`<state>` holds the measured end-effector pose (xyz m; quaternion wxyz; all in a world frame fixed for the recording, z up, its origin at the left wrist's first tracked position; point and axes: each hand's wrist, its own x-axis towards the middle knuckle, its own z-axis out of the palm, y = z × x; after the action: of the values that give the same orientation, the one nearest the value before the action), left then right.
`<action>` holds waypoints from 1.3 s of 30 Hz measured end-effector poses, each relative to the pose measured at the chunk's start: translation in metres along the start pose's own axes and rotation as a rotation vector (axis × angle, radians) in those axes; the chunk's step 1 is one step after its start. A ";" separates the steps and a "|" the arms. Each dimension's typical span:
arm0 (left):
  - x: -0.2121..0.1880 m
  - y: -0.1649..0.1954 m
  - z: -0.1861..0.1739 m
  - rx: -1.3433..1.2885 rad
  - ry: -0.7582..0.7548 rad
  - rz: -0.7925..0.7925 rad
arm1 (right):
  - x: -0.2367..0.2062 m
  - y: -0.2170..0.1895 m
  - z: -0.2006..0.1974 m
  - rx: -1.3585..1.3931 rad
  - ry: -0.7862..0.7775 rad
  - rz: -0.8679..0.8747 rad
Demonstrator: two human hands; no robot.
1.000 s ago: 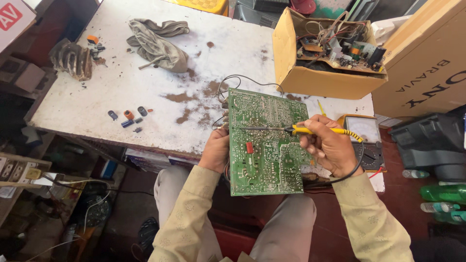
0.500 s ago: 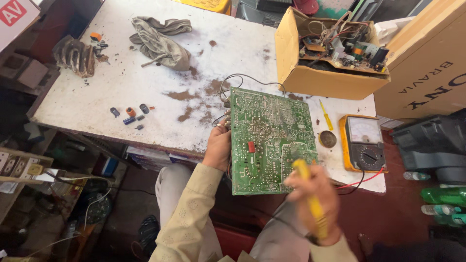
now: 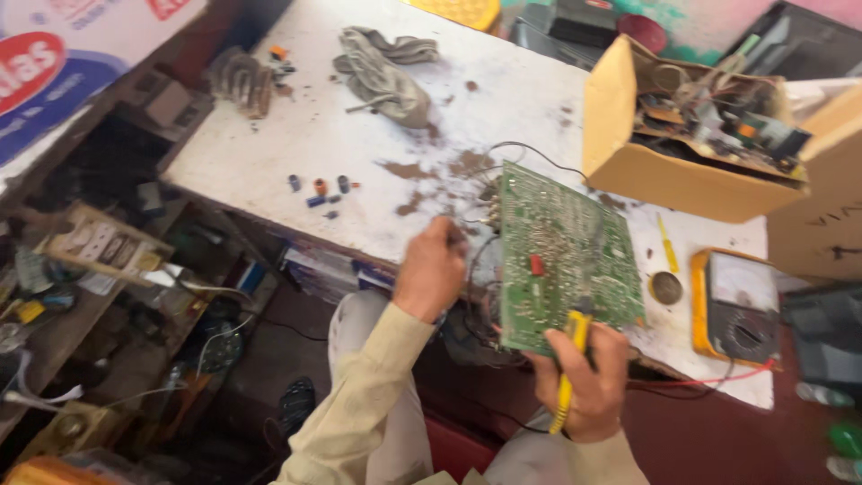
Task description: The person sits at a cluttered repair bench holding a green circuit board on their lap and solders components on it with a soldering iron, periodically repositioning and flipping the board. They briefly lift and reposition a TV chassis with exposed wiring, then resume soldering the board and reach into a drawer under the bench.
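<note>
At the centre of the frame a green rectangular printed circuit board [image 3: 561,260] stands tilted over the near edge of the stained white worktable [image 3: 359,135]. The left hand [image 3: 434,269] grips its left edge with fingers curled around it, amid dark wires. The right hand [image 3: 584,382] supports the lower edge, fingers closed around a yellow-handled probe [image 3: 567,373]. The board looks light, stiff and fragile, best held by its bare edges. A yellow analogue multimeter [image 3: 732,301] lies at the right.
</note>
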<state>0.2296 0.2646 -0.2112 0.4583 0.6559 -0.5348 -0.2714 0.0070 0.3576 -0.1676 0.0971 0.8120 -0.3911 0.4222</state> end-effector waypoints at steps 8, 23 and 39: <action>0.044 -0.047 -0.076 0.683 0.445 0.243 | 0.006 -0.004 0.009 0.000 0.038 0.052; -0.004 0.015 -0.005 -0.298 -0.037 0.455 | 0.066 0.033 -0.025 -0.102 0.458 0.372; -0.019 0.029 0.020 -0.271 -0.162 0.422 | 0.026 0.134 0.030 0.217 0.745 0.597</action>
<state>0.1944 0.2762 -0.1966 0.5439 0.4387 -0.6536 -0.2907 -0.0615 0.2380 -0.1894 0.0200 0.4634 -0.4993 0.7319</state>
